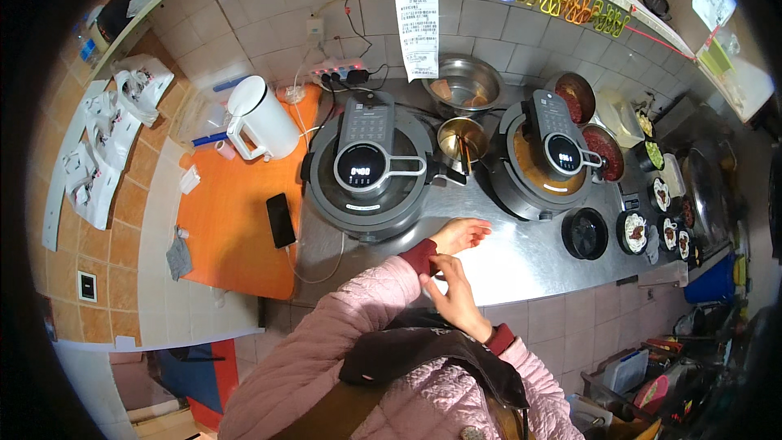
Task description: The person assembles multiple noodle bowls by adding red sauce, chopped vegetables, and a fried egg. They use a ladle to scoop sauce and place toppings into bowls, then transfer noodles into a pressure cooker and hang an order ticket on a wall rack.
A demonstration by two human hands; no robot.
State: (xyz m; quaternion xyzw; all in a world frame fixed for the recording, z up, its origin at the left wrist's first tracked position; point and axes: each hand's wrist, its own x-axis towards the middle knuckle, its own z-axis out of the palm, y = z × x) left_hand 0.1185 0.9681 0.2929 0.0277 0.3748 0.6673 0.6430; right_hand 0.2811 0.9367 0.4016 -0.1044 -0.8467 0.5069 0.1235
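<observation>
My left hand [462, 235] is held over the front of the steel counter, its fingers loosely stretched with nothing in them. At its wrist, my right hand [458, 300] pinches the dark red sleeve cuff [419, 257] of the pink quilted jacket [358, 301]. Beyond my hands stand two round electric cookers. The left cooker [366, 224] has a dark lid with a lit display. On the right cooker [521, 200], a similar lid covers brownish contents. A small steel pot [444, 140] with utensils in it sits between them.
A white kettle [265, 118] and a black phone [280, 220] rest on the orange board [220, 212] at left. A steel bowl [489, 73] stands behind. To the right are a black round dish [584, 233] and several small food bowls [632, 232]. A paper slip [418, 28] hangs overhead.
</observation>
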